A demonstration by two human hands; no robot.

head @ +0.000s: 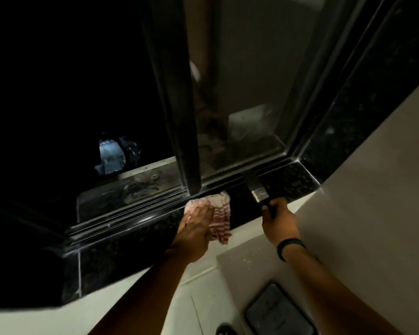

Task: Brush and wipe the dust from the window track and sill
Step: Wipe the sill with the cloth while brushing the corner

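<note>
While the left hand [196, 222] presses flat with spread fingers on the cloth [219, 215] on the sill [286, 178] and the right hand [277, 220] grips the brush [253, 187] at the track [230, 181], swept dust may land on wiped stone.

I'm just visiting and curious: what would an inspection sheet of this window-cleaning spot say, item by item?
Surface: dark speckled stone sill, glossy; metal track runs along its far edge.
Job's things: red-and-white striped cloth lies on the sill beside the track; brush has its bristles on the track.
Clutter: nothing seen on the sill.
Grippers: left hand presses flat on the cloth; right hand grips the brush handle, dark band on its wrist.
Cables: nothing seen.
Surroundings: sliding pane with dark frame, open gap to its left, dark outside; pale wall below the sill; dark mat on the floor.
</note>
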